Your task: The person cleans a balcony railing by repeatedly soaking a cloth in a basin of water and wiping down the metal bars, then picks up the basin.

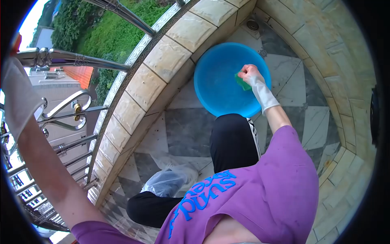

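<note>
My right hand point(252, 75), with a pale translucent covering over its wrist, is closed on a crumpled green cloth point(242, 83). It is over the inside of a large round blue basin point(211, 87), near the basin's right side. Whether the cloth touches the basin is hard to see. My left hand point(17, 45) is raised at the far left edge, beside a thick metal bar of the railing point(89, 60). Only a sliver of its fingers shows, and a loose translucent covering hangs around that wrist.
A curved ledge of beige tiles point(152, 79) carries the railing on the left. A stone-tiled wall point(325, 53) curves along the right. Below me, a foot in a clear plastic cover point(166, 181) rests on the checkered floor point(189, 130). A floor drain point(252, 25) is beyond the basin.
</note>
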Tool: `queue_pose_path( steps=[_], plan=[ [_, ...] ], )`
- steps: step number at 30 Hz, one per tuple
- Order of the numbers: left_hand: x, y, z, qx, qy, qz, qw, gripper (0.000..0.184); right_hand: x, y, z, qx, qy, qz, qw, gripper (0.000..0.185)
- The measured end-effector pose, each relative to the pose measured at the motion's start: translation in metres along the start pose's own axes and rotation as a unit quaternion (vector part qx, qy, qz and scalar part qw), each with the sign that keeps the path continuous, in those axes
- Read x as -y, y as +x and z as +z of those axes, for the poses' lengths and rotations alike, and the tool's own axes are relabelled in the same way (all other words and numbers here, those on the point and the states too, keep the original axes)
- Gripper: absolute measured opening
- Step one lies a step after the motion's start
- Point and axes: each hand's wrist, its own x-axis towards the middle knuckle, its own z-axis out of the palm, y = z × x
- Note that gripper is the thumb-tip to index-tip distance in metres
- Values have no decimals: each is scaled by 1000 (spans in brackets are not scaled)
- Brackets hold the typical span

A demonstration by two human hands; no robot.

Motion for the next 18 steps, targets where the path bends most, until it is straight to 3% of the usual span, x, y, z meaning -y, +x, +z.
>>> queue_pose_path(
  steps=[2,3,4,8,10,11,12,15,16,18],
  plan=[
    [3,0,-4,-4,2,-2,1000,30,-20,12,11,-54,258,-34,964,10],
    [3,0,-4,-2,4,-3,1000,30,-32,15,21,-77,385,-45,919,11],
    [3,0,-4,-1,5,-3,1000,30,-29,14,20,-66,447,-12,892,12],
    [5,-3,-6,2,4,-9,1000,31,-44,12,16,81,357,70,928,8],
    [4,-2,-10,-1,3,-6,1000,31,-60,7,34,20,14,46,999,17],
    [5,-3,-8,2,2,-6,1000,32,-62,0,38,-13,-160,32,986,21],
    [6,-2,-9,0,1,-7,1000,32,-61,-1,42,-58,-82,54,994,30],
    [5,-2,-10,0,0,-9,1000,33,-37,-5,48,-94,-55,-63,992,24],
    [4,-1,-10,0,0,-10,1000,34,-22,-5,48,-55,-61,-60,995,27],
    [2,0,-11,-1,-2,-13,1000,35,-3,-4,56,-99,-62,13,993,32]
  ],
)
